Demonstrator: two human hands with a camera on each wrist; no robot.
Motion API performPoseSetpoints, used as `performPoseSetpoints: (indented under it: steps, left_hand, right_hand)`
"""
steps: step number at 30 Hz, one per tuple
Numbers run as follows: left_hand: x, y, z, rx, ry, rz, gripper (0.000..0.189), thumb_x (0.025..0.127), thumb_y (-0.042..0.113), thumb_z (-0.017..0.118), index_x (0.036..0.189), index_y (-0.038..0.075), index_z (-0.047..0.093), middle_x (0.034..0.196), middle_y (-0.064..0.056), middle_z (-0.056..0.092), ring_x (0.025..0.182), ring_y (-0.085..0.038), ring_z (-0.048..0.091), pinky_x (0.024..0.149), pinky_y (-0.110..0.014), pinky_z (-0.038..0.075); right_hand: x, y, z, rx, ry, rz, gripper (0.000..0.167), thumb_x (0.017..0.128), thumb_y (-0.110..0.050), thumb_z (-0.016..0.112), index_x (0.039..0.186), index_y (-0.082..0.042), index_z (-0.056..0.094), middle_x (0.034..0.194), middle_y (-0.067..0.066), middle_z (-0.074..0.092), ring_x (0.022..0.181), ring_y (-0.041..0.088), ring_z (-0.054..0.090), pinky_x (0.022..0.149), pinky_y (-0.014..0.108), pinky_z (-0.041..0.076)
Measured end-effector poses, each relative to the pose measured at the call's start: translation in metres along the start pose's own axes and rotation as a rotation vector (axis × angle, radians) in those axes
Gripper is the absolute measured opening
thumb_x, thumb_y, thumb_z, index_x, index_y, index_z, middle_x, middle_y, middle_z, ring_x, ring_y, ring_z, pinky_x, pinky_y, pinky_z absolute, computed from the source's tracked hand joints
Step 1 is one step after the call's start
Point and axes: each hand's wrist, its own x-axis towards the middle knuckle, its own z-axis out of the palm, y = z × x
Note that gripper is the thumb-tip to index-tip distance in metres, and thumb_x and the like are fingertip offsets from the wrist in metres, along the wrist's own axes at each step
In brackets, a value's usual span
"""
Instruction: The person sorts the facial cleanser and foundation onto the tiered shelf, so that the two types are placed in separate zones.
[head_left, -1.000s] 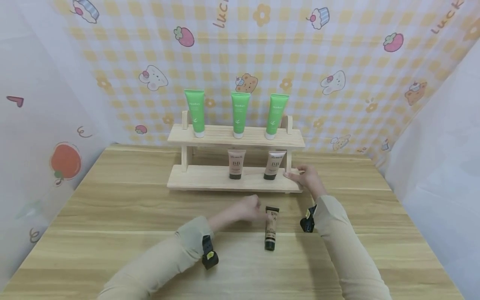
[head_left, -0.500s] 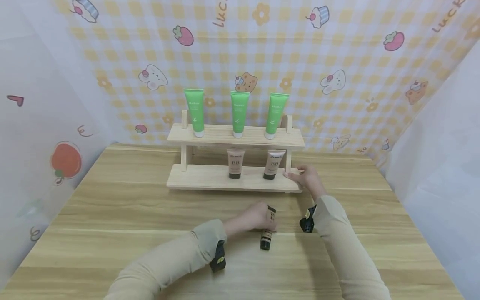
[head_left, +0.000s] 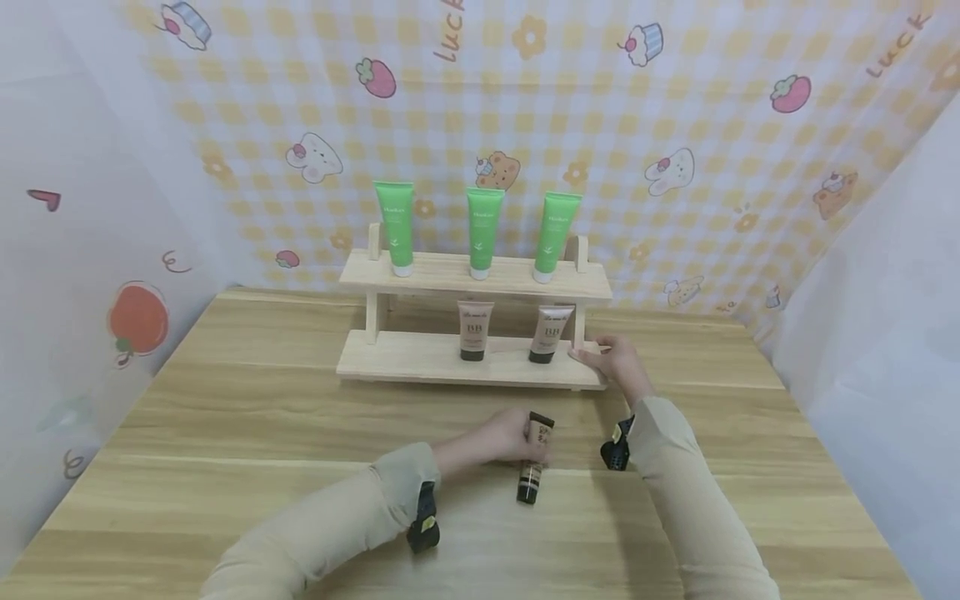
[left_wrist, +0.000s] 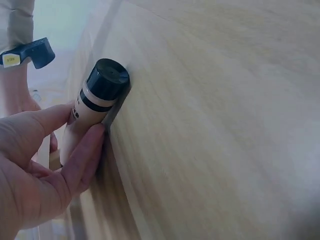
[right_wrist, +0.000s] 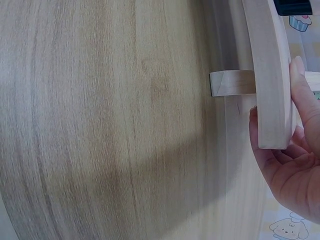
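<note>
My left hand (head_left: 506,435) pinches a beige cosmetic tube (head_left: 540,432) with a black cap, thumb on one side and fingers on the other. In the left wrist view the tube (left_wrist: 91,111) lies low over the wooden tabletop; whether it still touches there is unclear. The fingers hide its middle in the head view. My right hand (head_left: 619,365) grips the right end of the wooden two-tier rack's lower board (head_left: 405,358). The right wrist view has the thumb on top of that board (right_wrist: 272,80) and fingers curled underneath.
Two pinkish BB cream tubes, one central (head_left: 474,329) and one at right (head_left: 550,333), stand on the lower board. Three green tubes, left (head_left: 397,227), middle (head_left: 483,232) and right (head_left: 557,235), stand on the upper board (head_left: 442,271). A patterned cloth (head_left: 450,108) hangs behind.
My left hand has reached right to the beige tube and taken hold of it. The tube's cap end has swung a little left. My right hand stays on the rack.
</note>
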Motion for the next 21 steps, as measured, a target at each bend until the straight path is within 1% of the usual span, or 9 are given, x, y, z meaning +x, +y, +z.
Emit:
performPoseSetpoints:
  steps: [2, 4, 7, 9, 16, 21]
  left_hand:
    - [-0.001, -0.002, -0.002, -0.025, -0.001, -0.006, 0.024, 0.073, 0.021, 0.075, 0.068, 0.004, 0.059, 0.063, -0.001, 0.061, 0.051, -0.011, 0.052, 0.046, -0.020, 0.045]
    - [-0.003, -0.004, -0.005, -0.075, -0.013, -0.020, 0.024, 0.074, 0.019, 0.074, 0.070, 0.003, 0.057, 0.064, -0.002, 0.061, 0.052, -0.010, 0.055, 0.048, -0.021, 0.049]
    - [-0.005, -0.006, -0.012, -0.124, -0.030, -0.027, 0.022, 0.075, 0.017, 0.073, 0.074, 0.003, 0.057, 0.065, -0.004, 0.063, 0.053, -0.011, 0.058, 0.053, -0.024, 0.054]
    - [-0.008, -0.007, -0.018, -0.137, -0.034, -0.027, 0.022, 0.075, 0.018, 0.073, 0.077, 0.003, 0.057, 0.066, -0.005, 0.064, 0.054, -0.011, 0.059, 0.055, -0.026, 0.055]
    - [-0.014, -0.015, -0.037, -0.078, -0.034, -0.007, 0.025, 0.075, 0.022, 0.073, 0.080, 0.003, 0.058, 0.065, -0.005, 0.064, 0.053, -0.013, 0.059, 0.054, -0.026, 0.054]
    - [-0.021, -0.021, -0.049, -0.049, -0.018, -0.021, 0.027, 0.075, 0.026, 0.073, 0.083, 0.005, 0.059, 0.064, -0.005, 0.064, 0.056, -0.016, 0.061, 0.054, -0.026, 0.053]
  right_hand:
    - [0.000, 0.001, 0.000, 0.004, 0.002, -0.004, 0.078, 0.084, -0.042, 0.062, 0.137, 0.006, 0.032, 0.141, 0.026, 0.034, 0.127, 0.037, 0.039, 0.107, 0.046, 0.034]
    - [0.000, 0.002, 0.001, 0.007, 0.005, -0.004, 0.078, 0.083, -0.042, 0.063, 0.136, 0.006, 0.032, 0.141, 0.025, 0.034, 0.126, 0.036, 0.039, 0.107, 0.046, 0.034]
    - [0.000, 0.002, 0.002, 0.006, 0.007, -0.007, 0.079, 0.082, -0.043, 0.063, 0.136, 0.006, 0.033, 0.141, 0.026, 0.035, 0.125, 0.036, 0.041, 0.107, 0.046, 0.035]
    - [0.000, 0.002, 0.002, 0.002, 0.009, -0.009, 0.079, 0.082, -0.043, 0.063, 0.136, 0.006, 0.033, 0.140, 0.026, 0.036, 0.124, 0.036, 0.042, 0.106, 0.046, 0.035]
    - [0.001, 0.003, 0.001, -0.013, 0.025, -0.013, 0.077, 0.083, -0.042, 0.063, 0.135, 0.007, 0.034, 0.139, 0.027, 0.037, 0.125, 0.036, 0.041, 0.107, 0.046, 0.035]
    - [0.002, 0.002, 0.002, -0.008, 0.022, -0.005, 0.077, 0.083, -0.042, 0.063, 0.136, 0.006, 0.033, 0.136, 0.028, 0.040, 0.125, 0.038, 0.041, 0.105, 0.047, 0.037]
